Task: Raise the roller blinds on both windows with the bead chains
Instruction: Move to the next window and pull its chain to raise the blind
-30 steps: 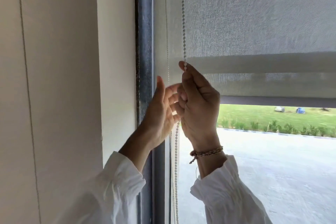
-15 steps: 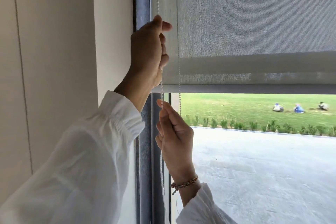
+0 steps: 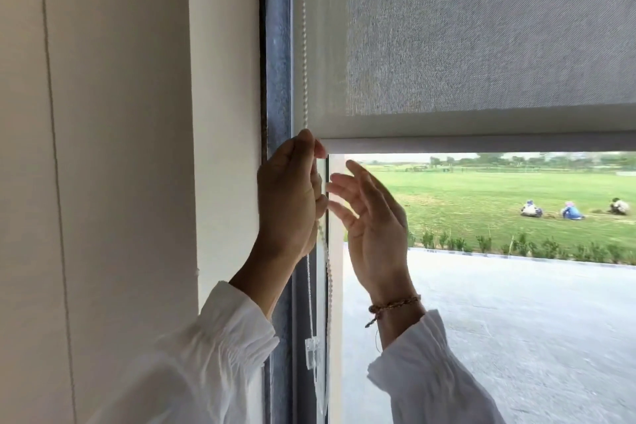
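A grey roller blind (image 3: 481, 31) covers the upper part of the window, its bottom bar (image 3: 481, 144) level with my fingertips. The white bead chain (image 3: 304, 45) hangs along the blind's left edge. My left hand (image 3: 289, 203) is closed around the chain just below the bar, with the chain running out under the palm. My right hand (image 3: 371, 224) is beside it, fingers spread and apart from the chain, holding nothing. A clear plastic chain clip (image 3: 312, 353) hangs lower down.
The dark window frame (image 3: 277, 45) and a cream wall (image 3: 120, 148) stand to the left. Through the glass lie a paved yard (image 3: 516, 320), a hedge row and a green lawn with people sitting far off.
My left hand has come down with the chain from high up to the bar's level. My right hand has let go and opened. The blind's bottom edge sits higher.
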